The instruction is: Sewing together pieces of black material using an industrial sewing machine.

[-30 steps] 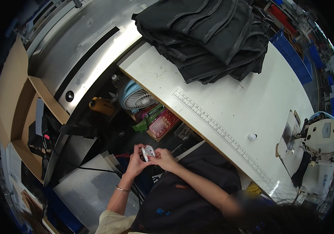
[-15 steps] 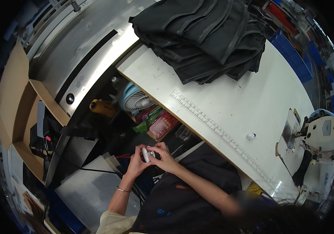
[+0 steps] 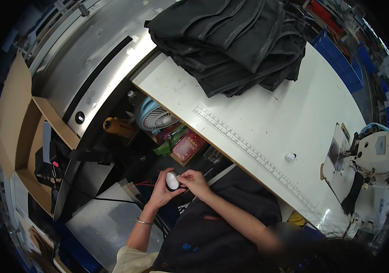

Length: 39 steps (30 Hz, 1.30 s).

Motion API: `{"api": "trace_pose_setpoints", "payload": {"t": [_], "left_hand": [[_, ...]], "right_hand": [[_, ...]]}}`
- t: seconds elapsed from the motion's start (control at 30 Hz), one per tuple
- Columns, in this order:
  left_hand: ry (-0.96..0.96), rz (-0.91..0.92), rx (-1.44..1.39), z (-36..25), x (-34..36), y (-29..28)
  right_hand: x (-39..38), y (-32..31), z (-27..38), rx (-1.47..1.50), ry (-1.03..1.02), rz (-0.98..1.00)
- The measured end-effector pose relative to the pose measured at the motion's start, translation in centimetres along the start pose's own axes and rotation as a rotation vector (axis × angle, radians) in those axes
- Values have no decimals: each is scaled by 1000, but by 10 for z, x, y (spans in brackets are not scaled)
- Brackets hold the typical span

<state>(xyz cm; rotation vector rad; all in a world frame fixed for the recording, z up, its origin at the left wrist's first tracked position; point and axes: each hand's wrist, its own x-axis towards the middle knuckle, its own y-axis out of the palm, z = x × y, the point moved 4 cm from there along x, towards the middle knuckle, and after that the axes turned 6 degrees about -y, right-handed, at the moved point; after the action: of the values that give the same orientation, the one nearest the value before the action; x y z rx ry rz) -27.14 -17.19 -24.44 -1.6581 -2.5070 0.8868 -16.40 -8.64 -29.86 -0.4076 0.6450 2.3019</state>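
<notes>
A small white rounded case [image 3: 172,180] with a dark part along its lower edge lies in my left hand [image 3: 161,193]. The fingers and thumb of that hand curl round it, over the gap in front of my lap. Close against the case's right side is my right hand [image 3: 195,183], its thumb and fingertips pinched together. What sits between those fingertips is too small to make out. On the white table to the right stands a small white piece [image 3: 290,157] with a rounded end, apart from both hands.
Black fabric pieces [image 3: 230,45] are stacked on the white table [image 3: 267,116], which has a printed ruler strip. A sewing machine [image 3: 371,152] stands at its right. Below the table edge are a blue fan [image 3: 155,116] and a red box [image 3: 188,146]. An open carton [image 3: 26,132] is at left.
My right hand has drawn slightly right, off the case's top. The case has turned in my left hand, showing a broad white face. The whole view has shifted slightly.
</notes>
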Motion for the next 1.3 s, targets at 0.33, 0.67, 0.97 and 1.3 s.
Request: {"api": "trace_pose_setpoints", "payload": {"t": [0.33, 0.67, 0.97, 1.3], "left_hand": [[-124, 68, -320, 20, -2, 3], [-214, 120, -473, 17, -7, 0], [-403, -564, -749, 92, 15, -49], [-469, -1494, -21, 172, 18, -127]], "right_hand": [[-8, 6, -5, 529, 398, 25], [-7, 17, -25, 504, 296, 16], [-20, -10, 7, 321, 186, -102], [-52, -17, 38, 287, 129, 59]]}}
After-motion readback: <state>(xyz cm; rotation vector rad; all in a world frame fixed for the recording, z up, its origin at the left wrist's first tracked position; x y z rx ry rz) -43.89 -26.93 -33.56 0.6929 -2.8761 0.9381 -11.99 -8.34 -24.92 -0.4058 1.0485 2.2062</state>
